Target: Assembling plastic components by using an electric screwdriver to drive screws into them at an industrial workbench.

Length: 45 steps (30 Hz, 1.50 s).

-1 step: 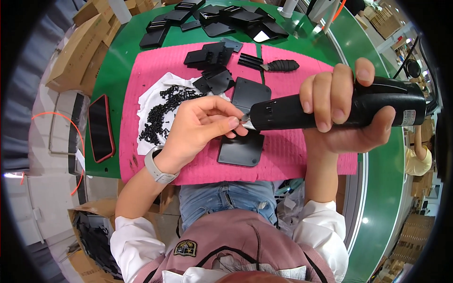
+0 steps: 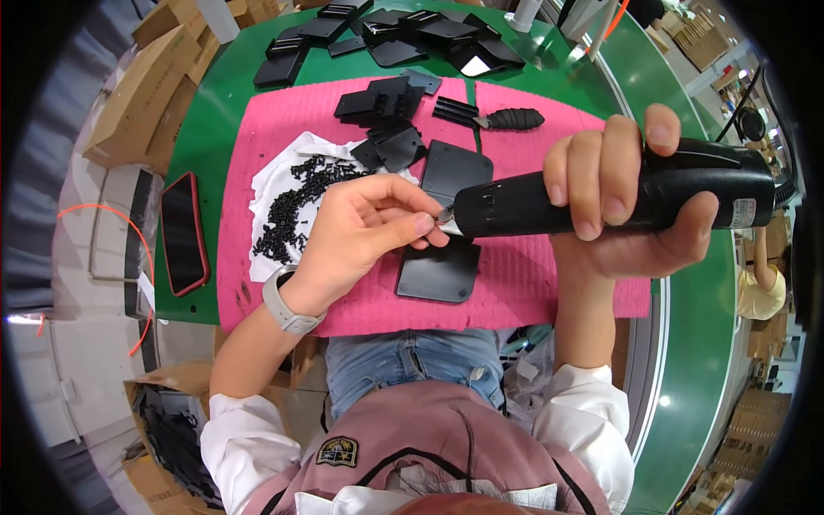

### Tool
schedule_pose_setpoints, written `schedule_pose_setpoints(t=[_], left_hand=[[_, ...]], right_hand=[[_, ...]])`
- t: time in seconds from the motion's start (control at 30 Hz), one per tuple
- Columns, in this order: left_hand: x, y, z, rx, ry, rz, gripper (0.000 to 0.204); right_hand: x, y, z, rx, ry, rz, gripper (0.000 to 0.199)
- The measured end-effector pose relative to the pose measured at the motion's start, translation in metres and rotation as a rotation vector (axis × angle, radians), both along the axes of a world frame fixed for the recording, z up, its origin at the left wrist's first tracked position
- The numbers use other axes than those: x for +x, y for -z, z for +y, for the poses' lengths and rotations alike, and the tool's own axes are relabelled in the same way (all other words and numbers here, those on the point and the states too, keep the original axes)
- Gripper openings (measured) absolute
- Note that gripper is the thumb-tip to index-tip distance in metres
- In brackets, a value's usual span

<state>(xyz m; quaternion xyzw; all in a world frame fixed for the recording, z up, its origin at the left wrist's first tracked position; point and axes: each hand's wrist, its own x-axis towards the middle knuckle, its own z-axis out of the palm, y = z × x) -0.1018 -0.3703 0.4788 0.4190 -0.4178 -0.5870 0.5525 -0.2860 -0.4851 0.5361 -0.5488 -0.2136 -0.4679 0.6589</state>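
My right hand is wrapped round a black electric screwdriver, held level with its tip toward the left. At that tip my left hand is closed in a pinch. Whatever lies between its thumb and forefinger is too small and too covered to make out. Beneath the tool's nose are two black plastic plates, one nearer me and one farther off, partly hidden by hand and tool. Left of my left hand, many small black screws are heaped on a white cloth.
A pink foam mat covers part of the green table. More black parts are piled at the back. A black-wrapped handle tool lies beyond the screwdriver. A phone rests at the left edge; cardboard boxes stand beyond it.
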Motion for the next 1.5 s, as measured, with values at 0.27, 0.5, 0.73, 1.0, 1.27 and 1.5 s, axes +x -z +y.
schedule_pose_setpoints(t=[0.27,0.5,0.73,1.0,1.27,1.5], left_hand=[[0.006,0.0,0.002,-0.103,-0.08,-0.156,0.014],[0.01,0.001,0.002,-0.106,-0.104,-0.247,0.015],[0.01,0.002,0.002,-0.132,-0.095,-0.264,0.012],[0.009,0.004,0.004,-0.123,-0.065,-0.203,0.013],[0.011,0.011,0.006,-0.34,-0.222,-0.141,0.019],[0.002,0.011,-0.002,-0.427,-0.267,-0.834,0.059]], right_hand=[[0.007,0.002,0.006,0.073,-0.004,0.027,0.045],[0.01,0.001,0.014,0.113,0.077,0.059,0.043],[0.013,0.004,0.012,0.163,0.077,0.021,0.041],[0.018,0.004,0.014,0.202,0.072,0.05,0.037],[0.033,-0.014,0.019,0.509,0.283,0.094,0.032],[0.044,-0.015,0.006,0.173,0.276,0.395,0.031]])
